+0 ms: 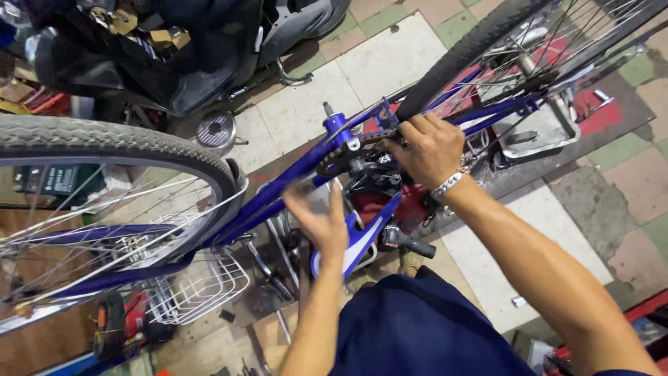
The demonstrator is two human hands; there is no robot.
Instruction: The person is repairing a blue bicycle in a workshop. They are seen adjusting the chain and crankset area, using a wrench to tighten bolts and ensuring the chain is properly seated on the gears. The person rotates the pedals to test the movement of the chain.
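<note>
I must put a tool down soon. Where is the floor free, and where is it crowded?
Free: pale tiles between the motorcycle and rear tire; white tile beside the right forearm. Crowded: under the blue frame, around the wire basket.

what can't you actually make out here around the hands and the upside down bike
- Head view: the left hand is motion-blurred, so what it touches is unclear.
- The right hand covers the chain at the chainring, hiding its grip there.
- The rear wheel and front wheel are cut off by the frame edges.
- Tools under the blue frame are too small and dark to tell apart.
</note>
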